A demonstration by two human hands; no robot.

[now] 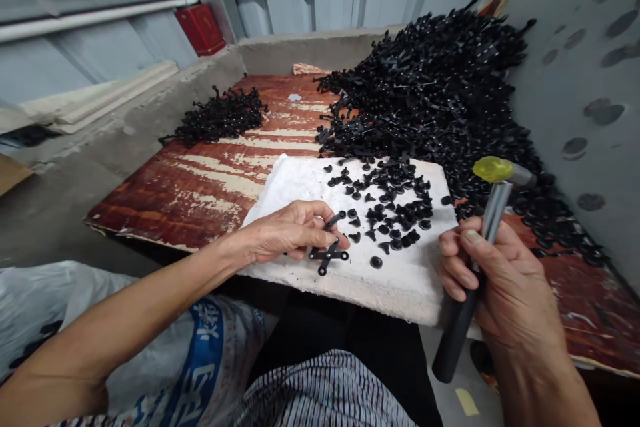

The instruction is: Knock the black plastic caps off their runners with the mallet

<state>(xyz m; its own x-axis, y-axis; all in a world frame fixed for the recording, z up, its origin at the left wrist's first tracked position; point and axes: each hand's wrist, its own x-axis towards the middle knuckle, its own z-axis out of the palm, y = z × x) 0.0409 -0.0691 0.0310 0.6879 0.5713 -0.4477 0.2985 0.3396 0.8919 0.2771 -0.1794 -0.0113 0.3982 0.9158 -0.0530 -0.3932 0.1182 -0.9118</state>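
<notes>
So the room's got pale corrugated metal walls (330, 10), and in the corner there's a beat-up table (145, 203), red-brown with its finish peeling off in cream streaks. A huge heap of black parts (425, 93) covers its far right. Beside the person's legs sits a clear plastic bag (65, 287) with a blue label (200, 353): big white characters, folded over so they can't be read in full, plus some fainter reddish lettering. A white pad (293, 190) lies at the table's front edge. The right hand (510, 273) is wrapped round a hammer (453, 337) with a yellow head up top. The left hand (290, 233) pinches a black branched piece (327, 255) low over the pad, thumb against fingers, just beside loose little black caps (395, 213).
</notes>
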